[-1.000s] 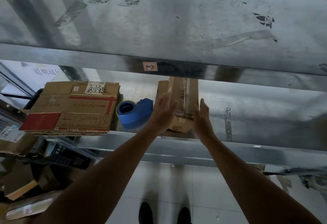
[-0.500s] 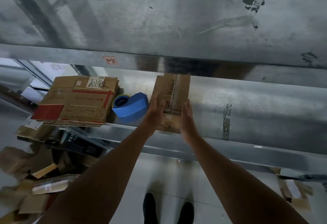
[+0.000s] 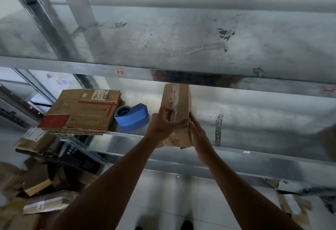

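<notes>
Unreadable handwriting marks the near end of the box (image 3: 179, 102) on the shelf (image 3: 254, 120). The left hand (image 3: 161, 127), flat earlier, now has its grip wrapped over the box; the right hand (image 3: 199, 135) presses its side, fingers straight.

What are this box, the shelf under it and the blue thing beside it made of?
Box: matte brown cardboard, taped seam. Shelf: sheet metal, probably galvanised steel, dull grey sheen. Blue tape dispenser: likely smooth plastic, uniform colour, rounded shape.

Arms outstretched, the left hand (image 3: 163, 126) curls its fingers across to the straight fingertips of the right hand (image 3: 199, 135).
</notes>
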Tool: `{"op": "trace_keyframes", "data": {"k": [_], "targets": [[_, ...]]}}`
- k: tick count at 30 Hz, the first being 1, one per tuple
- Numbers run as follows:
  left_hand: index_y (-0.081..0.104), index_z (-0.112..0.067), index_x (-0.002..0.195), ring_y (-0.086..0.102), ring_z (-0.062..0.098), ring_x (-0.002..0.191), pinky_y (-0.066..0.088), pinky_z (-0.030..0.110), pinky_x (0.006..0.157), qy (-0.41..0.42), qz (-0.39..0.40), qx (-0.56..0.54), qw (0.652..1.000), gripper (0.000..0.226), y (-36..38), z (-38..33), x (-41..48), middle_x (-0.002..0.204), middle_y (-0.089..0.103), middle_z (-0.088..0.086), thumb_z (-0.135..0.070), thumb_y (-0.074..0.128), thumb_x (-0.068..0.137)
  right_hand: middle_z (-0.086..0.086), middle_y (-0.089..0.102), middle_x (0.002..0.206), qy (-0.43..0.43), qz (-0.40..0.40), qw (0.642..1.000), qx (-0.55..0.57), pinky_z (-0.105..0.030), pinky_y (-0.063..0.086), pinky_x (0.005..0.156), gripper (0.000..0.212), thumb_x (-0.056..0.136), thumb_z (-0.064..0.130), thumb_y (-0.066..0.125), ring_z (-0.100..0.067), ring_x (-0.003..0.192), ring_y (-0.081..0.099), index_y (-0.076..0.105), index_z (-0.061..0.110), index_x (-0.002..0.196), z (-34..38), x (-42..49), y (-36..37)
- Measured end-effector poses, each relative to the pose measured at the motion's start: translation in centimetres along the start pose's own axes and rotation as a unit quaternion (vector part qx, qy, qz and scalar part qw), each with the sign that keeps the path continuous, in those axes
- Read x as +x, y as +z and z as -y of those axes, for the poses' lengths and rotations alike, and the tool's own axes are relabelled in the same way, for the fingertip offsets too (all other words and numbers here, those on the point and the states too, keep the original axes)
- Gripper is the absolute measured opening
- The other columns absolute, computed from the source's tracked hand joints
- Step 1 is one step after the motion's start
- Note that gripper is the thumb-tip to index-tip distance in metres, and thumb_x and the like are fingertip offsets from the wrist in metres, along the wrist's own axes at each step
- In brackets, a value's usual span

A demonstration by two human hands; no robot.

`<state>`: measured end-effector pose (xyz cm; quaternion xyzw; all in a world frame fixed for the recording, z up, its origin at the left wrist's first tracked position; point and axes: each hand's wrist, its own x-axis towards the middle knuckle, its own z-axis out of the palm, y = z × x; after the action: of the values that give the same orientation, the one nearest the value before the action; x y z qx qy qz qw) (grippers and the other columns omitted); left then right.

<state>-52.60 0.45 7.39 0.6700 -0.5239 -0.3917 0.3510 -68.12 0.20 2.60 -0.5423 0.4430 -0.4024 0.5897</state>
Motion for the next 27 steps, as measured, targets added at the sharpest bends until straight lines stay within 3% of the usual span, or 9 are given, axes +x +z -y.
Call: {"op": "trace_keyframes", "data": {"k": [6,11,12,14,16,18,21,24,27], "targets": [[0.034,-0.032,0.129,0.061,0.018,0.109,0.057,0.043,0.092,-0.048,0.019,-0.052,0.997,0.097,-1.1,0.4,0.1,0.122,0.056,-0.007,-0.064,0.085,0.053,0.023,0.066,0.123,0.019,0.030,0.999,0.035,-0.022,0.058,0.078,0.032,0.111,0.023,0.037,0.000,0.109,0.068,0.049,0.032,0.140,2.9,-1.4,0.1],[0.033,-0.040,0.134,0.059,0.020,0.114,0.058,0.043,0.090,-0.029,0.014,-0.074,0.997,0.104,-2.4,2.4,-0.8,0.127,0.052,-0.005,-0.068,0.086,0.049,0.019,0.056,0.124,0.033,0.023,0.999,0.019,-0.006,0.050,0.075,0.025,0.109,0.020,0.041,0.018,0.103,0.061,0.049,0.038,0.124,2.4,-2.8,0.3],[0.034,-0.037,0.134,0.061,0.020,0.112,0.059,0.040,0.088,-0.024,0.024,-0.101,0.994,0.096,-2.9,2.4,-1.1,0.126,0.054,-0.005,-0.059,0.086,0.056,0.016,0.054,0.132,0.033,-0.007,0.999,-0.004,-0.010,0.050,0.084,0.023,0.108,0.032,0.045,0.012,0.116,0.058,0.048,0.037,0.130,2.2,-3.2,0.2],[0.036,-0.034,0.133,0.063,0.021,0.111,0.061,0.031,0.079,-0.021,0.051,-0.157,0.986,0.080,-3.6,2.6,-1.2,0.125,0.055,-0.004,-0.045,0.080,0.068,0.004,0.042,0.156,0.046,-0.070,0.995,-0.061,-0.036,0.043,0.109,0.074,0.090,0.073,0.052,-0.016,0.144,0.042,0.037,0.033,0.151,1.3,-3.5,-0.4],[0.034,-0.033,0.134,0.065,0.021,0.106,0.058,0.024,0.069,-0.013,0.074,-0.203,0.976,0.072,-4.1,2.6,-1.6,0.124,0.056,-0.003,-0.039,0.072,0.074,-0.008,0.032,0.163,0.093,-0.080,0.991,-0.044,-0.051,0.034,0.114,0.109,0.077,0.081,0.060,-0.028,0.145,0.038,0.021,0.024,0.161,2.0,-3.9,-0.4],[0.034,-0.035,0.134,0.066,0.020,0.104,0.057,0.023,0.067,-0.015,0.090,-0.224,0.970,0.066,-4.3,3.0,-1.8,0.123,0.057,-0.002,-0.038,0.066,0.076,-0.014,0.047,0.153,0.123,-0.053,0.991,0.026,-0.048,0.041,0.108,0.101,0.089,0.057,0.070,-0.022,0.125,0.058,0.013,0.016,0.162,2.3,-3.6,0.0],[0.038,-0.039,0.134,0.067,0.017,0.101,0.056,0.026,0.071,-0.014,0.102,-0.220,0.970,0.056,-4.3,3.8,-1.8,0.120,0.061,0.003,-0.034,0.060,0.083,-0.003,0.069,0.123,0.079,-0.039,0.996,0.020,-0.033,0.060,0.083,0.066,0.097,0.028,0.066,-0.015,0.101,0.073,0.029,0.022,0.151,2.7,-4.0,0.7],[0.047,-0.034,0.128,0.067,0.001,0.079,0.051,0.014,0.057,-0.019,0.090,-0.224,0.970,0.037,-4.2,3.1,-2.1,0.104,0.061,-0.003,-0.010,0.045,0.099,0.001,0.068,0.126,0.074,-0.059,0.995,0.038,-0.050,0.058,0.094,0.059,0.095,0.033,0.070,-0.019,0.111,0.070,0.046,0.020,0.148,3.1,-4.6,1.4],[0.053,-0.038,0.112,0.059,0.006,0.090,0.051,0.016,0.057,-0.026,0.084,-0.227,0.970,0.035,-3.9,2.2,-2.4,0.104,0.058,-0.010,-0.009,0.037,0.102,0.001,0.069,0.127,0.061,-0.058,0.995,0.057,-0.055,0.055,0.099,0.055,0.092,0.040,0.070,-0.020,0.116,0.068,0.054,0.020,0.141,3.2,-4.7,1.5]]}}
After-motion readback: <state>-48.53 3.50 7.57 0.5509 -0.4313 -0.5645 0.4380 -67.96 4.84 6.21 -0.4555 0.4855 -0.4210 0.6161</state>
